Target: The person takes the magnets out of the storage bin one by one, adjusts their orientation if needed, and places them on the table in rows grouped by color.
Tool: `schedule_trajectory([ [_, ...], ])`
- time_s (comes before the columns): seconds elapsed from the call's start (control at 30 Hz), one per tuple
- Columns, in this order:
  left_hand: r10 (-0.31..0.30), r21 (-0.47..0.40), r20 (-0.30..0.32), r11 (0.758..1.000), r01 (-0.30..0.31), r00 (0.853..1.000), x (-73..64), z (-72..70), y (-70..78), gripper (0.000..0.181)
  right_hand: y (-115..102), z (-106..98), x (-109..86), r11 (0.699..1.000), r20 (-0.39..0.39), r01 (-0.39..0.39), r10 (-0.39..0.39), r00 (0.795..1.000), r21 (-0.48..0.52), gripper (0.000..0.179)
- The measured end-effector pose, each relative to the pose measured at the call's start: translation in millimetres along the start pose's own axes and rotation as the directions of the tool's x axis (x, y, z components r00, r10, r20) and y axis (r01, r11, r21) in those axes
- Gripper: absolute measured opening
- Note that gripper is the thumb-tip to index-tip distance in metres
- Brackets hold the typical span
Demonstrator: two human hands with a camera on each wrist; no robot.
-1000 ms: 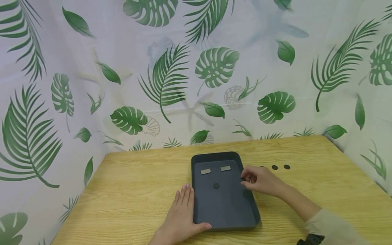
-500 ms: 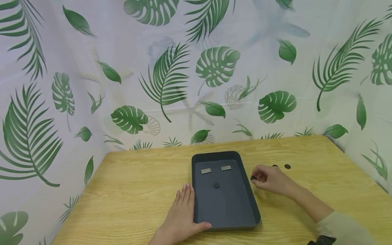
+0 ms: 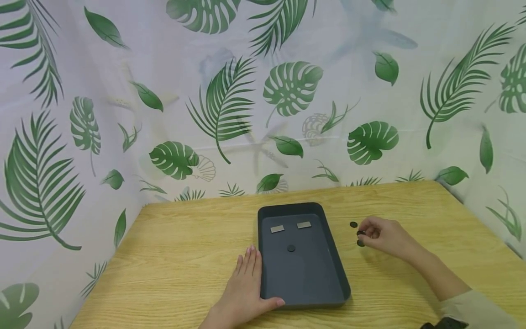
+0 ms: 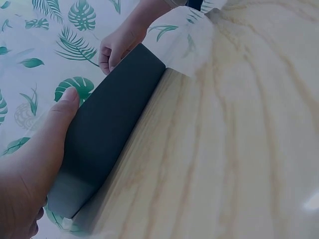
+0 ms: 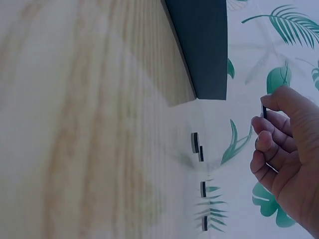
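Observation:
A dark grey rectangular tray [image 3: 304, 278] lies on the table, holding two small silver rectangular plates [image 3: 277, 229] side by side and a small black disc [image 3: 291, 248] below them. My left hand [image 3: 242, 290] rests with straight fingers along the tray's left wall, its thumb at the near corner. To the right of the tray, my right hand [image 3: 388, 235] pinches a thin black disc [image 5: 264, 109] between thumb and forefinger. Just under those fingertips another black disc [image 3: 360, 243] shows on the table, and a further black disc [image 3: 353, 224] lies behind it.
Several discs, such as the lower disc [image 5: 205, 223], stand out edge-on in the right wrist view. The wood-grain table [image 3: 176, 256] ends at a leaf-patterned cloth [image 3: 246, 114] at the back and sides.
My right hand has moved from over the tray's right edge to the right, above the table, still pinching a disc. The left hand and tray have stayed put.

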State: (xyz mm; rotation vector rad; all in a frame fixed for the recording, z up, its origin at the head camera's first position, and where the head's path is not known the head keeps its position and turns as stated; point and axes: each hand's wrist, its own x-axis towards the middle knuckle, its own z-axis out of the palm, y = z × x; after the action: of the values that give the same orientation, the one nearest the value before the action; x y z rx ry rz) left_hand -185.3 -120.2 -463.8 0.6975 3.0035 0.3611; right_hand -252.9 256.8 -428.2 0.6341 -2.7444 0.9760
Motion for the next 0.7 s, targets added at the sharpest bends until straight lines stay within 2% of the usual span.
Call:
schedule_trajectory([
  [0.23,0.003,-0.011,0.004,1.0,-0.003,1.0,0.0,-1.0,0.4,0.116,9,-3,0.0,1.0,-0.036,-0.031,0.031,0.999,0.001,0.009],
  [0.5,0.007,-0.036,0.005,0.999,-0.007,1.0,-0.5,-0.8,0.3,0.116,29,-5,-2.7,0.983,-0.021,-0.182,0.182,0.983,0.008,0.016],
  [0.7,0.008,-0.041,0.005,0.999,-0.008,1.0,-1.1,-1.2,-0.2,0.116,35,-7,-5.0,0.972,-0.005,-0.232,0.232,0.973,0.026,0.02],
])
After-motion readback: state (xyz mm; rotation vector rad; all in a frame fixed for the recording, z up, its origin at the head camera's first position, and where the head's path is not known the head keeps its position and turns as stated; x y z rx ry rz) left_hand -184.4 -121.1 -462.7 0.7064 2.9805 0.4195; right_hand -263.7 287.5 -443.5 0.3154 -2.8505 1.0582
